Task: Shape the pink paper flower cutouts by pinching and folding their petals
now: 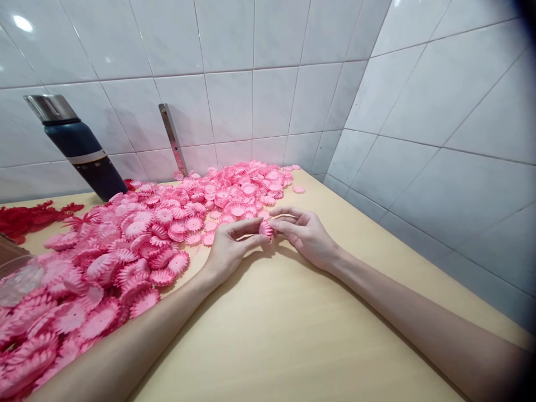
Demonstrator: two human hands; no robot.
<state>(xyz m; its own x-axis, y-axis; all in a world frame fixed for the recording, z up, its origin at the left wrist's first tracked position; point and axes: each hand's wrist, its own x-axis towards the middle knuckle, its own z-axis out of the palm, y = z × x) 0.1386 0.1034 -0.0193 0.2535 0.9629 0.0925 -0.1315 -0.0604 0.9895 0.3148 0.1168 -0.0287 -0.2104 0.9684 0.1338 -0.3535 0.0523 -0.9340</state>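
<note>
Head view: your left hand [230,245] and right hand [309,234], both nearly closed, pinch a ruffled pink piece [265,229] near the pink pile [138,229].

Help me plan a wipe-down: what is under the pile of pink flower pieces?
The table shows along the edge of the pile of pink flower pieces and seems to run beneath it. Anything else under the middle is covered.
</note>
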